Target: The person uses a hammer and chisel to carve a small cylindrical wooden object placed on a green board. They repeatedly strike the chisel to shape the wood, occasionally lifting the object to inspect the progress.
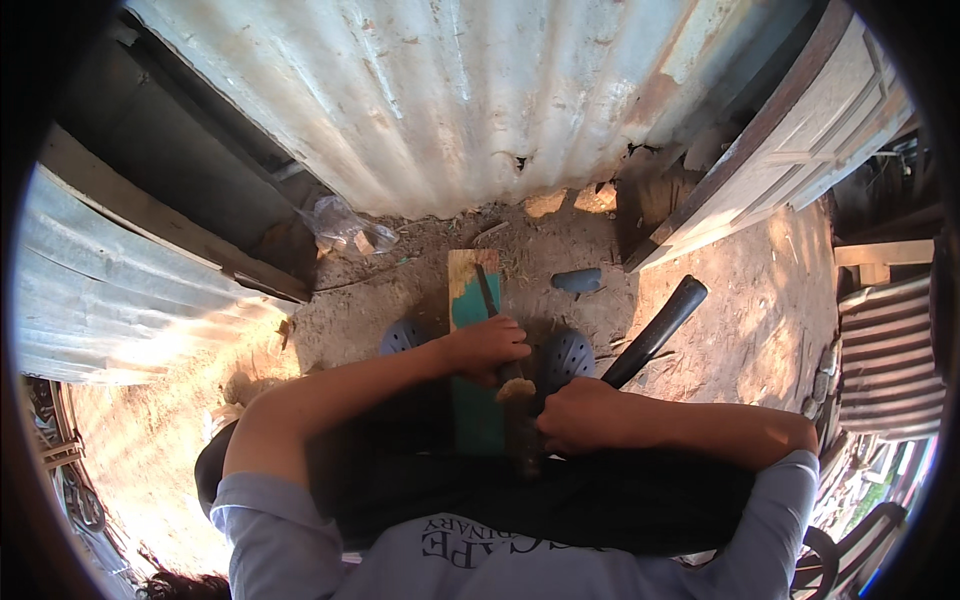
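Note:
My left hand (487, 347) is closed around a long, narrow dark rod (486, 290) that slants over a board. Below that fist the rod looks thicker and brown, with a pale, rough patch (516, 391); I cannot tell its exact kind. My right hand (585, 415) is closed on a thick black tube-like handle (660, 328), which sticks out to the upper right. Its other end, close to the brown part, is hidden in shadow. The board (475, 300), partly painted green with a bare wood end, lies between my feet and under the rod.
Grey clogs (571, 357) on my feet flank the board. Corrugated metal sheet (450, 100) stands ahead, with another (110, 280) at left. A wooden door (780, 140) leans right. A plastic bag (345, 225) and a grey-blue piece (577, 280) lie on the dirt floor (740, 350).

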`<action>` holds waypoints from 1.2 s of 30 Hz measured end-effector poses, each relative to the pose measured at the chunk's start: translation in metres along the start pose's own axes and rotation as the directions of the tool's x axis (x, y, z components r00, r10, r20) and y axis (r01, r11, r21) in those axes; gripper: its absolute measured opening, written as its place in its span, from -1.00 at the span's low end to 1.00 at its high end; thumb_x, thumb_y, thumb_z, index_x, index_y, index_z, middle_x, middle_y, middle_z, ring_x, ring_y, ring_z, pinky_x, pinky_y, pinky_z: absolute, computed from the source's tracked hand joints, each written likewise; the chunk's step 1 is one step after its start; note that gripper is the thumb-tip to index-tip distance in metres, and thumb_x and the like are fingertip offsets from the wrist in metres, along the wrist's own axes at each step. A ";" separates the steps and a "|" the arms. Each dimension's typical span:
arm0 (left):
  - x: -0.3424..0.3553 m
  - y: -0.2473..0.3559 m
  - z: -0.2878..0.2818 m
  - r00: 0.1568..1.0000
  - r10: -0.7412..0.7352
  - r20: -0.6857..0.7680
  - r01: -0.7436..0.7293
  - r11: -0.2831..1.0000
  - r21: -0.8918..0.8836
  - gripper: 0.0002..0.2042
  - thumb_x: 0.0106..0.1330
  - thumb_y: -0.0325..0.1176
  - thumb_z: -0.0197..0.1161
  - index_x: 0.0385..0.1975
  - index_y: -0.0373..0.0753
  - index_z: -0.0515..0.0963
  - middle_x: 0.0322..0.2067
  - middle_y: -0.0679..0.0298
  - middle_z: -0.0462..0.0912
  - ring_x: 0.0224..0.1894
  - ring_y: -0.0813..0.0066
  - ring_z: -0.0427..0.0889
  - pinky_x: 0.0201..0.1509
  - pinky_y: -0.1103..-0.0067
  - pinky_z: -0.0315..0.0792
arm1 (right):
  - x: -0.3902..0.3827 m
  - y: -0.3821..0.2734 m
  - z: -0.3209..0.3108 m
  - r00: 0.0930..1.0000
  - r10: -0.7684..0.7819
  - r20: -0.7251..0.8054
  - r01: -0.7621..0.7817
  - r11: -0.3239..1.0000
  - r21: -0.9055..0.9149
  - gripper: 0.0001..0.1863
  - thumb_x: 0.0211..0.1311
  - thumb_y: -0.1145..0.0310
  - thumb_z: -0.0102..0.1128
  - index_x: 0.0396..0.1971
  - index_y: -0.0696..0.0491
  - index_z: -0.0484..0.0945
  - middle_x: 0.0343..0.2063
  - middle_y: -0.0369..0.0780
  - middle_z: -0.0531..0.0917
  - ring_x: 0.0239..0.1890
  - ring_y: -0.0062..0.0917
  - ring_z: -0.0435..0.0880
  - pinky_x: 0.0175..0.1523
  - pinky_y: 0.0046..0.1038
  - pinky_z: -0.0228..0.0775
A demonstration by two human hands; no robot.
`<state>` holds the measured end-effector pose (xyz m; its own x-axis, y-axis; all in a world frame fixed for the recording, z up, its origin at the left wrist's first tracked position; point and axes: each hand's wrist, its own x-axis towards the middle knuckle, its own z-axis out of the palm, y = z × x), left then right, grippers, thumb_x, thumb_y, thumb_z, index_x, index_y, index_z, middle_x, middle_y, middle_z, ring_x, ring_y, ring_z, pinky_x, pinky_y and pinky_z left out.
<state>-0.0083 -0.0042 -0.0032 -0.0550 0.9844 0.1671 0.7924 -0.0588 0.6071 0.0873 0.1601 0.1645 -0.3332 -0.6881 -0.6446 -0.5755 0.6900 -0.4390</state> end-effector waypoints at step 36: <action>0.004 -0.043 -0.133 0.716 -0.630 -0.302 0.484 0.759 -0.435 -0.90 0.12 -0.38 0.25 -0.45 -0.24 0.51 -0.52 0.33 0.53 -0.39 0.55 0.53 -0.28 0.52 0.44 | 0.006 0.151 0.086 0.860 0.494 0.128 -0.509 0.852 0.126 -0.67 0.16 0.15 0.12 -0.22 0.08 0.57 -0.28 -0.04 0.64 -0.14 -0.16 0.61 -0.05 -0.17 0.45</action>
<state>-0.1238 -0.0203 0.0747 -0.7220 0.6914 -0.0278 0.3105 0.3596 0.8799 0.0624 0.2791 0.0407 -0.4755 -0.2217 -0.8513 -0.2263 0.9660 -0.1251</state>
